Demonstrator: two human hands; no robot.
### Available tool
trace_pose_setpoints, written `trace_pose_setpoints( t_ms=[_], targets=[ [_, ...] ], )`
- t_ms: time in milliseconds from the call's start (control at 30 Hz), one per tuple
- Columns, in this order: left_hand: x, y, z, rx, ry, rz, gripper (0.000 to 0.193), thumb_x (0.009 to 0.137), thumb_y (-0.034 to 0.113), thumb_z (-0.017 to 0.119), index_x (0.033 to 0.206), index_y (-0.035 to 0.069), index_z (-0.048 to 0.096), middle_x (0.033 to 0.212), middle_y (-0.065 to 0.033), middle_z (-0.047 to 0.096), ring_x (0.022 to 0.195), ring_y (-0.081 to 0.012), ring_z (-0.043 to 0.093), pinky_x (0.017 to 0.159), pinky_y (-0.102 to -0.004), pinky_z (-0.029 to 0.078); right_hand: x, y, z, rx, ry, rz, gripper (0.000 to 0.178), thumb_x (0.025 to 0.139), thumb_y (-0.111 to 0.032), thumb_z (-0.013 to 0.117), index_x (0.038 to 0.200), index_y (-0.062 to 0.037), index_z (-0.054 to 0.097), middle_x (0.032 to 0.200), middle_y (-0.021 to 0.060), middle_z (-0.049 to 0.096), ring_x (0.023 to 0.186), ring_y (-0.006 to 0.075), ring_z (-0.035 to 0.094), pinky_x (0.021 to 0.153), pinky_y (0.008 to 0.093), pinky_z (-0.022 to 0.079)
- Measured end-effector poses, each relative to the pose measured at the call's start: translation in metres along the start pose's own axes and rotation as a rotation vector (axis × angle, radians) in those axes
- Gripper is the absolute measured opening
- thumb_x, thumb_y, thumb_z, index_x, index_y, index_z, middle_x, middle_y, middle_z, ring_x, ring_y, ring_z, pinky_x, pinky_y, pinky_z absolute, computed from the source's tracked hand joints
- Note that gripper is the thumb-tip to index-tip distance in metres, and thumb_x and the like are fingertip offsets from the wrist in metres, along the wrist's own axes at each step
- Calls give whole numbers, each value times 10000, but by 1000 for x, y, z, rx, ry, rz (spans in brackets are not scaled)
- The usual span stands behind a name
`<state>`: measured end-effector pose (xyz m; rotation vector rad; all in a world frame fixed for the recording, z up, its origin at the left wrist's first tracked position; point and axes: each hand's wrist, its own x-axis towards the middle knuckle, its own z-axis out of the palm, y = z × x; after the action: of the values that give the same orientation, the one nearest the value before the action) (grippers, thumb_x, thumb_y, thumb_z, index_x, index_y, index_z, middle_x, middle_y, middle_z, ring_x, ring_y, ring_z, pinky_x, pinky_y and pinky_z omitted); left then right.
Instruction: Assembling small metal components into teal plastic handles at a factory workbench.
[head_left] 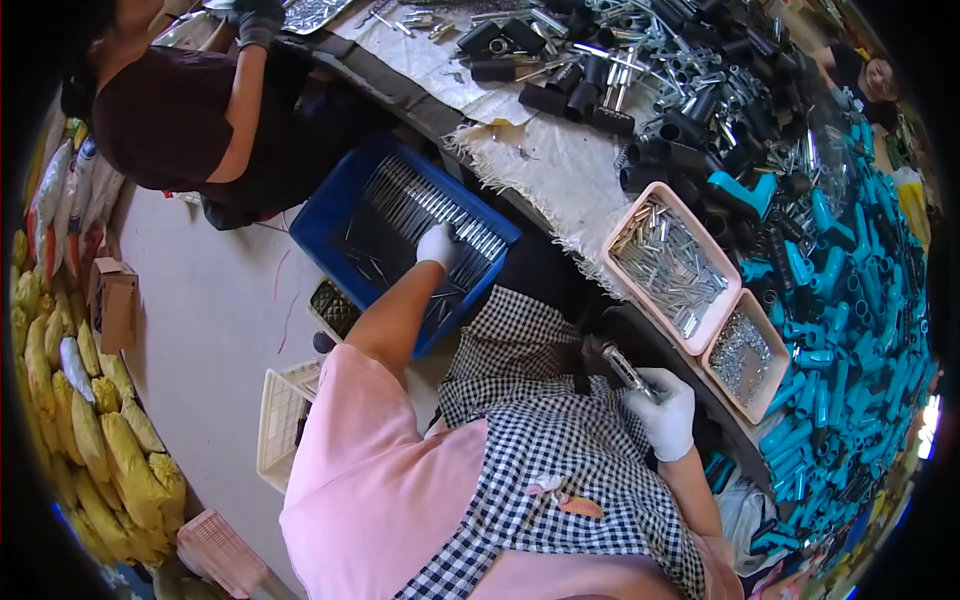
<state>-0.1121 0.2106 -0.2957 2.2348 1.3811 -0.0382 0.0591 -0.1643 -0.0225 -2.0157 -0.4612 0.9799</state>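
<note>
My left hand (436,246), in a white glove, reaches down into a blue plastic bin (318,215). It touches a row of slim silver metal rods (400,195) laid side by side there. Its fingertips are hidden, so I cannot see whether it grips one. A few loose rods lie apart on the bin's dark bottom. In front of my apron, my right hand (668,412), also white-gloved, is closed around a shiny metal cylindrical piece (628,371). That piece tilts up and to the left, toward the table edge.
Along the table edge stand a pink tray (612,232) of small metal pins and another tray (768,400) of tiny metal parts. Black and teal fittings (850,300) pile up beyond them. A co-worker (170,120) sits at upper left. Yellow sacks (95,440) line the left side.
</note>
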Motion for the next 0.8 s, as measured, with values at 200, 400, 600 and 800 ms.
trace_pose_setpoints(
  t_ms=[200,400,600,800],
  targets=[
    [14,14,10,141,-119,32,273,854,105,499,1092,37,613,1030,-216,677,970,-381,651,855,-466,513,-2,5,-2,26,42,33,334,709,-28,716,1026,66,671,908,94,699,799,119,636,760,251,507],
    [17,22,4,161,-178,-60,361,832,130,580,1178,27,588,1092,-229,664,1026,-373,642,882,-447,515,-4,5,-4,12,65,15,335,712,-27,714,1031,66,670,889,86,691,791,120,628,756,252,503],
    [-23,19,-38,-954,-176,-217,490,795,26,635,1278,-3,557,842,-100,647,763,-170,626,650,-290,496,-7,11,-7,65,47,-21,320,723,-28,708,1026,65,667,886,85,686,789,124,625,750,253,501],
    [-114,134,-120,-1575,-524,85,604,879,15,567,1428,-35,322,969,-98,593,839,-181,586,752,-309,467,-6,11,-2,249,-116,112,263,755,-68,688,980,66,659,807,75,658,689,97,603,656,240,486]
  ],
)
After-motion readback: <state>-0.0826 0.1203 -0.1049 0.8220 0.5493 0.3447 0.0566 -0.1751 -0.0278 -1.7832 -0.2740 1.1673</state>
